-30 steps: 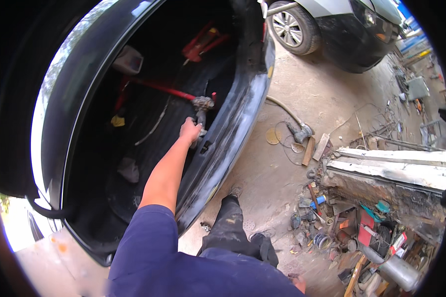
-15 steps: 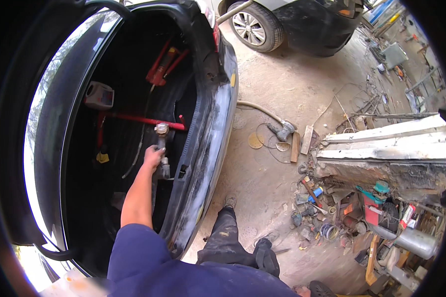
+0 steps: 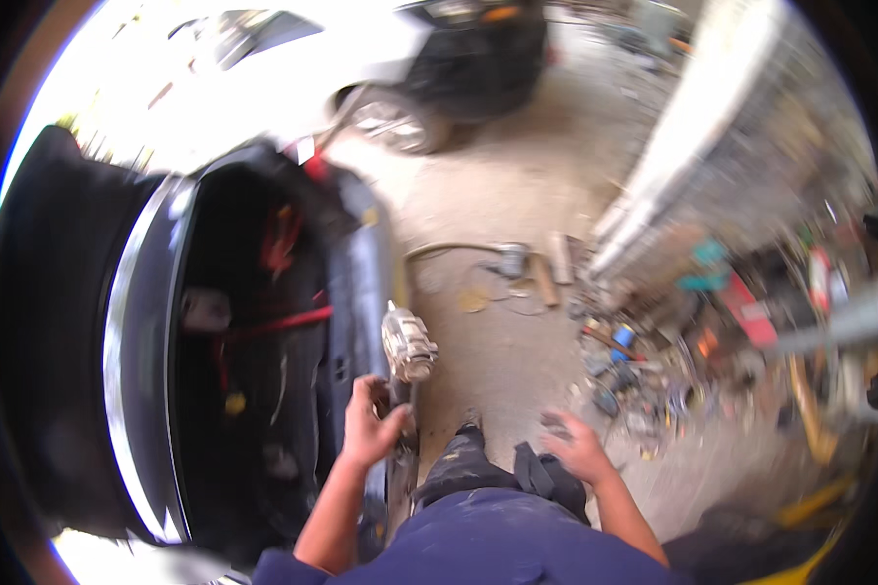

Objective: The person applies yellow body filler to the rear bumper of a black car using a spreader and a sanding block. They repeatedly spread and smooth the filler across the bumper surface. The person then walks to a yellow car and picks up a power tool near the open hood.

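My left hand [image 3: 369,424] is wrapped round the dark handle of a silver pistol-grip power tool [image 3: 409,347], held up at the car's rear edge. A narrow tip points away from me at the tool's far end; its exact kind is blurred. To the right of my legs, my right hand [image 3: 573,445] hangs in the air with its fingers apart and nothing in it. On my left is the open trunk [image 3: 346,283] of a dark car. Inside it lie a red bar tool [image 3: 288,322], another red tool [image 3: 281,239] and a pale plastic container [image 3: 206,310].
A second car's wheel [image 3: 390,119] stands at the far side. On the dirt floor lie a hose [image 3: 449,247] with a metal tool [image 3: 513,260] at its end and wooden blocks [image 3: 543,280]. Scrap and a blue can [image 3: 623,342] are heaped at right, beside a long white beam [image 3: 693,117].
My left hand has lifted the power tool out of the trunk and brought it right, over the rear edge. My right hand has come into view. The view has turned rightward.
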`<action>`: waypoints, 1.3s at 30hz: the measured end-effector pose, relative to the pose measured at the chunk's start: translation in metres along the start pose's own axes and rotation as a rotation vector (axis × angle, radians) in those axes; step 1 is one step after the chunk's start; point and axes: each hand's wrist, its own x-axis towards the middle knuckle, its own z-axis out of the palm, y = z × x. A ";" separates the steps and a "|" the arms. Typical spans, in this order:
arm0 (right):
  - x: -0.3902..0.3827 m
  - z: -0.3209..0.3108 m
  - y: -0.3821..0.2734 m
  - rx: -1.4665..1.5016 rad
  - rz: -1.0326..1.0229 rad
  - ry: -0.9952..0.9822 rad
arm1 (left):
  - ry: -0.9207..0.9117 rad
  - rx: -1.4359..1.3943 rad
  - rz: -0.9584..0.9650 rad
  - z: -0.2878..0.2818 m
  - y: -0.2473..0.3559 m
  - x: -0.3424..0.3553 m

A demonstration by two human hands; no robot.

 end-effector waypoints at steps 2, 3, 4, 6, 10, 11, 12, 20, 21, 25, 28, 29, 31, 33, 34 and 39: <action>-0.017 -0.010 -0.016 -0.010 -0.266 0.018 | -0.123 -0.073 0.146 0.074 0.049 -0.010; -0.031 -0.018 -0.018 0.012 -0.288 0.074 | -0.202 -0.100 0.190 0.114 0.073 -0.020; -0.046 -0.029 -0.018 0.044 -0.352 0.141 | -0.258 -0.152 0.237 0.156 0.095 -0.030; -0.088 -0.060 -0.009 0.174 -0.330 0.274 | -0.349 -0.049 0.393 0.230 0.137 -0.066; -0.185 -0.145 0.027 0.555 -0.180 0.627 | -0.537 0.017 0.679 0.361 0.219 -0.148; -0.212 -0.163 0.040 0.523 -0.201 0.878 | -0.638 0.010 0.806 0.384 0.238 -0.168; -0.235 -0.182 0.053 0.513 -0.284 1.044 | -0.760 0.064 0.925 0.404 0.257 -0.182; -0.430 -0.275 0.152 0.889 -0.158 1.527 | -1.026 0.027 0.934 0.544 0.327 -0.196; -0.452 -0.285 0.159 0.852 -0.243 1.595 | -0.996 0.090 0.916 0.567 0.320 -0.185; -0.525 -0.323 0.182 0.852 -0.288 1.811 | -0.991 0.710 0.862 0.654 0.271 -0.121; -0.570 -0.368 0.215 0.685 -0.184 1.860 | -1.096 1.074 0.737 0.705 0.232 -0.097; -0.579 -0.385 0.228 0.700 -0.193 1.884 | -1.152 1.153 0.723 0.722 0.224 -0.093; -0.603 -0.436 0.258 0.757 -0.201 1.894 | -1.186 1.110 0.644 0.765 0.228 -0.106; -0.623 -0.498 0.284 0.772 -0.185 1.868 | -1.175 1.110 0.668 0.826 0.261 -0.127; -0.635 -0.525 0.290 0.793 -0.192 1.847 | -1.136 1.046 0.657 0.861 0.286 -0.144; -0.698 -0.657 0.318 0.621 -0.230 1.805 | -1.146 0.451 0.984 1.056 0.527 -0.269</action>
